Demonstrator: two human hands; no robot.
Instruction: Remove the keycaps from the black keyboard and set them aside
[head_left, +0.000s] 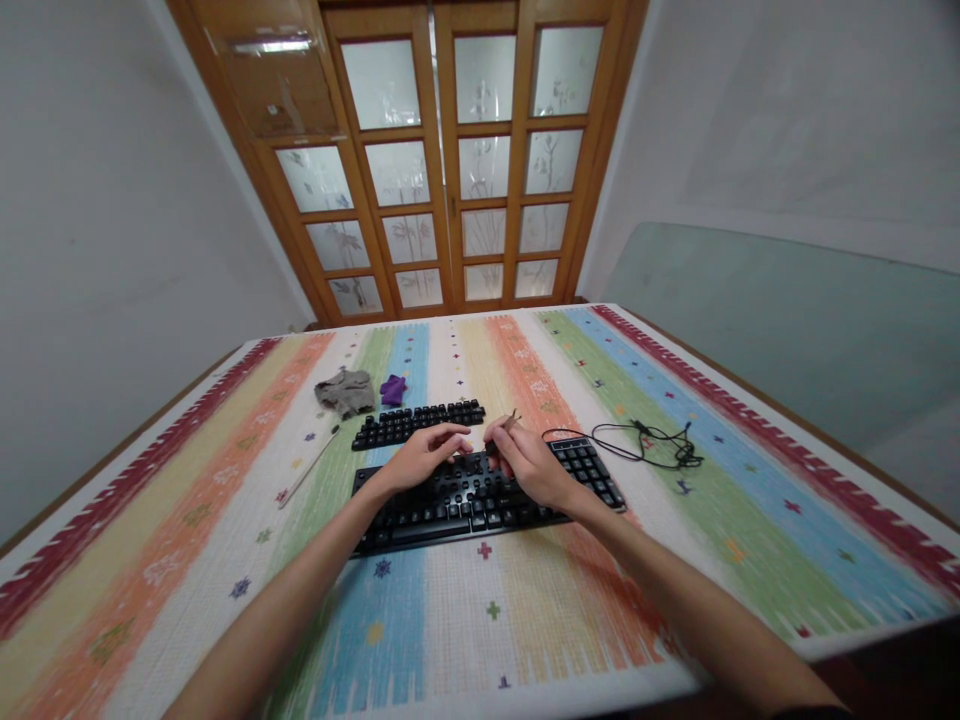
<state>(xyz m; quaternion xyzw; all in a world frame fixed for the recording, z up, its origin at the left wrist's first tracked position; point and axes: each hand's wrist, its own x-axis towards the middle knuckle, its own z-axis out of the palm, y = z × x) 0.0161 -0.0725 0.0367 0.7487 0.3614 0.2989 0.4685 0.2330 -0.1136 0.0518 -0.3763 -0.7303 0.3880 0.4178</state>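
A black keyboard (450,520) lies in front of me, with keycaps off part of its upper area. Over that bare area hovers my left hand (424,458), palm down, fingers loosely stretched and holding nothing I can see. My right hand (532,468) is above the keyboard's right half, pinching a small keycap puller (513,418) whose thin forked end points up. By its fingertips shows a small dark piece (491,448), perhaps a keycap. Just behind the keyboard, loose black keycaps (416,424) are laid out in rows.
A grey cloth (345,393) and a small purple cloth (393,390) lie behind on the left. Left of the keyboard is a thin stick-like brush (307,468) with a dark tip. The coiled black cable (645,440) spreads out on the right of the striped tablecloth (247,560).
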